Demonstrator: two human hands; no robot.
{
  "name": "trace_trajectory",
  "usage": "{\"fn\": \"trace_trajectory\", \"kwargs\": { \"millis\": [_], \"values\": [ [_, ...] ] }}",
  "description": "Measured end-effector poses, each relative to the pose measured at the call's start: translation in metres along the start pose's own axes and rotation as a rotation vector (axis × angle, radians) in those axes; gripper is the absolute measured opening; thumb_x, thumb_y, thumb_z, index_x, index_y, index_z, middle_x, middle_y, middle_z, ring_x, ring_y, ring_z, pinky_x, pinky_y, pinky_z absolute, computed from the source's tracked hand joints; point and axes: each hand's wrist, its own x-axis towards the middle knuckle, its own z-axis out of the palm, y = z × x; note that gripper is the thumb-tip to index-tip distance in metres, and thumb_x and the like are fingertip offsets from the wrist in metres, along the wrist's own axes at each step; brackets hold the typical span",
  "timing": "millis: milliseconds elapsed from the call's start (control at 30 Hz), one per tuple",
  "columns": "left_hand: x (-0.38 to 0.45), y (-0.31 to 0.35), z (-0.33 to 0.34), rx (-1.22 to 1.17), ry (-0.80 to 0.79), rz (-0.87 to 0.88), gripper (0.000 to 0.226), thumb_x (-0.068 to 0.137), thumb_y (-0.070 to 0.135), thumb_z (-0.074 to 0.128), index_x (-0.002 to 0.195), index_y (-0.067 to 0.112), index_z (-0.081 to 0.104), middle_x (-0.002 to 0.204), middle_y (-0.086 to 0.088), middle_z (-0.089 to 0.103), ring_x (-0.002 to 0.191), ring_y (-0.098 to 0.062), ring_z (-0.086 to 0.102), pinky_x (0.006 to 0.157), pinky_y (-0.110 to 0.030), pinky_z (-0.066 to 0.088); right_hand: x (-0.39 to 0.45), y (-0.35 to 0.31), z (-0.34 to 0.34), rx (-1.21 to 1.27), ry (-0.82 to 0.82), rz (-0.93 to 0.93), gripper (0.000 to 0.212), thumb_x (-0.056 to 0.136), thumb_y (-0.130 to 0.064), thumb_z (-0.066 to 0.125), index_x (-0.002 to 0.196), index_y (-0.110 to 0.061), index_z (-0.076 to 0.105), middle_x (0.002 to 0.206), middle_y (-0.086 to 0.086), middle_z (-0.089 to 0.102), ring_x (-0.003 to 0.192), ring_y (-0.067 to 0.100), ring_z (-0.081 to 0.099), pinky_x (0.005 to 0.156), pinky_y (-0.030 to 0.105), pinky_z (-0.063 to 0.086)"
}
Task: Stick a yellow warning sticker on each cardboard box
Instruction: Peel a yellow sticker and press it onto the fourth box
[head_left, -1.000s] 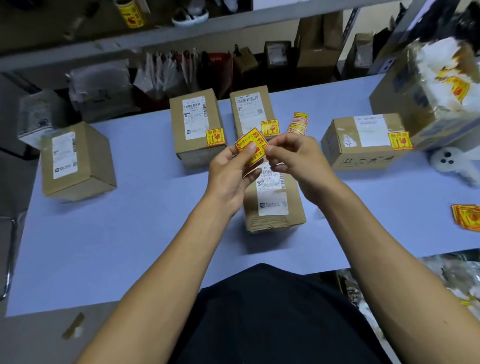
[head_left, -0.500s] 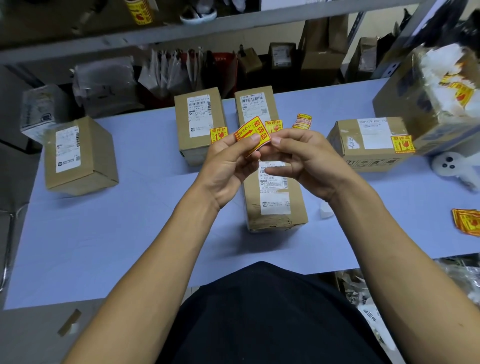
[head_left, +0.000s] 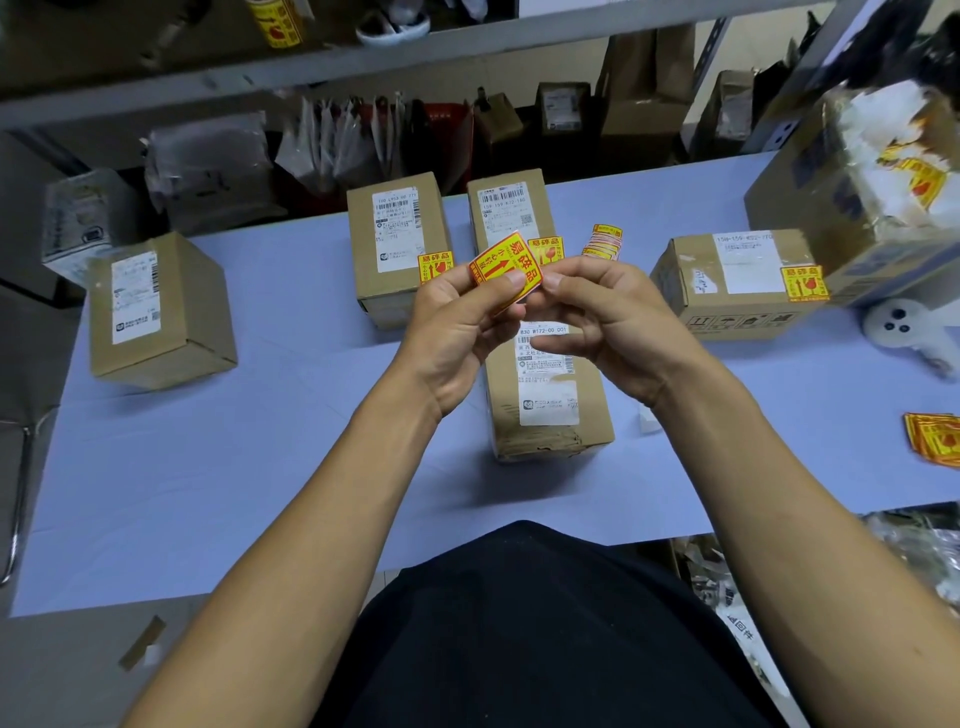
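While my hands have drawn a little closer to me over the last second, my left hand (head_left: 457, 322) still pinches the yellow sticker (head_left: 506, 273) by thumb and fingers, and my right hand (head_left: 602, 317) picks at its right edge, fingers curled. It hangs above the near box (head_left: 545, 405) on the counter (head_left: 260, 467), which bears none yet. I judge the backing is still coming off; the far-left box (head_left: 156, 312) also waits.

Glossy yellow-and-red paper warning sticker (head_left: 506, 271), matt brown cardboard boxes (head_left: 548, 400) with white paper labels, smooth matt pale-blue table surface (head_left: 270, 441), grey metal shelf (head_left: 363, 57)
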Motion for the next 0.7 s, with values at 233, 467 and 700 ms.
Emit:
{"fn": "trace_trajectory", "kwargs": {
  "millis": [233, 467, 700],
  "values": [
    [-0.002, -0.007, 0.005, 0.073, 0.087, 0.114, 0.009, 0.09, 0.004, 0.069, 0.096, 0.011, 0.067, 0.076, 0.002, 0.073, 0.059, -0.007, 0.061, 0.063, -0.021, 0.053, 0.0, 0.003, 0.003, -0.125, 0.097, -0.045, 0.019, 0.098, -0.01, 0.056, 0.083, -0.016, 0.067, 0.073, 0.001, 0.072, 0.08, 0.012, 0.073, 0.061, 0.029, 0.061],
    [-0.002, -0.015, 0.015, 0.079, 0.178, 0.121, 0.031, 0.086, 0.004, 0.073, 0.113, 0.01, 0.058, 0.08, 0.004, 0.073, 0.059, -0.005, 0.064, 0.055, -0.017, 0.05, 0.003, 0.01, 0.005, -0.28, 0.131, -0.118, 0.022, 0.096, -0.012, 0.049, 0.078, -0.02, 0.06, 0.07, -0.007, 0.068, 0.072, 0.007, 0.069, 0.065, 0.027, 0.059],
    [-0.002, -0.032, 0.013, 0.628, 0.279, 0.417, 0.025, 0.084, 0.021, 0.075, 0.102, 0.035, 0.064, 0.109, 0.012, 0.061, 0.096, 0.002, 0.057, 0.084, -0.021, 0.048, 0.005, 0.022, 0.002, -0.51, 0.182, -0.23, 0.013, 0.094, -0.024, 0.049, 0.082, -0.022, 0.053, 0.085, -0.001, 0.058, 0.082, 0.013, 0.058, 0.077, 0.037, 0.056]
  ]
}}
